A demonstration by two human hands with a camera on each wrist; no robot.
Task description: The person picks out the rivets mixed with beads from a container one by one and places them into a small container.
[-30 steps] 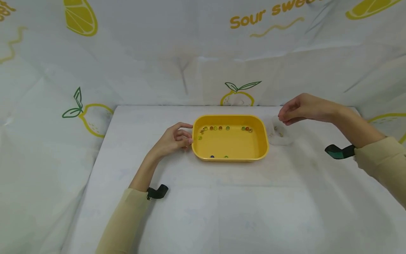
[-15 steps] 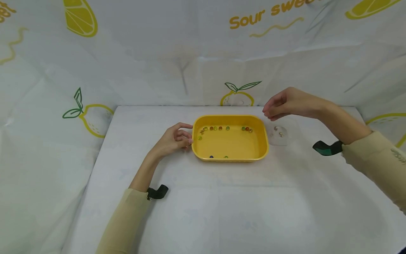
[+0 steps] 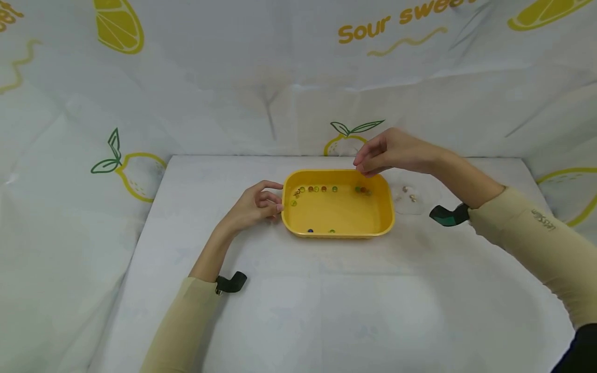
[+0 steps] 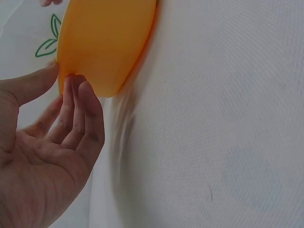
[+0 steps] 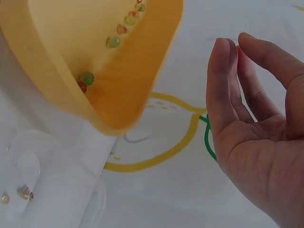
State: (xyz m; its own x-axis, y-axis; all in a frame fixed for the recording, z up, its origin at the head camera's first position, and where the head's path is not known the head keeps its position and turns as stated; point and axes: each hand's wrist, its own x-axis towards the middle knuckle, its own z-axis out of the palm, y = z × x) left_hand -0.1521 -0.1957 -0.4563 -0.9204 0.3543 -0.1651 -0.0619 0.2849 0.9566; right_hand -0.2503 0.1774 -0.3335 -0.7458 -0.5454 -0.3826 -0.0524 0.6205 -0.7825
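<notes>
**Two hands at a yellow tray of beads**

On the white cloth-covered table (image 3: 298, 311), backed by a lemon-printed cloth (image 3: 186, 93), the largest thing is the yellow tray (image 3: 338, 234). It stands at the table's middle, toward the far edge. Small glass beads (image 3: 317, 189) lie inside it, most of them in a row along the far wall, two more near the front wall.

The left hand (image 3: 255, 205) rests at the tray's left end. The head view shows it only as loosely curled beside the rim; the left wrist view shows more, with the thumb and fingertips (image 4: 71, 88) touching the tray's outer wall (image 4: 107, 42), lightly bent and not wrapped round it.

The right hand (image 3: 389, 151) hovers above the tray's far right corner, clear of the rim. From the head camera its fingertips look drawn together, and whether they pinch anything cannot be told. The right wrist view shows the palm (image 5: 259, 128) bare and the fingers nearly straight, close together, with nothing seen between them.

Just right of the tray lies a clear plastic container (image 3: 409, 199), faint in the head view. The right wrist view makes out its transparent edge (image 5: 97, 202) and a few small pale beads (image 5: 23, 192) in it.
</notes>
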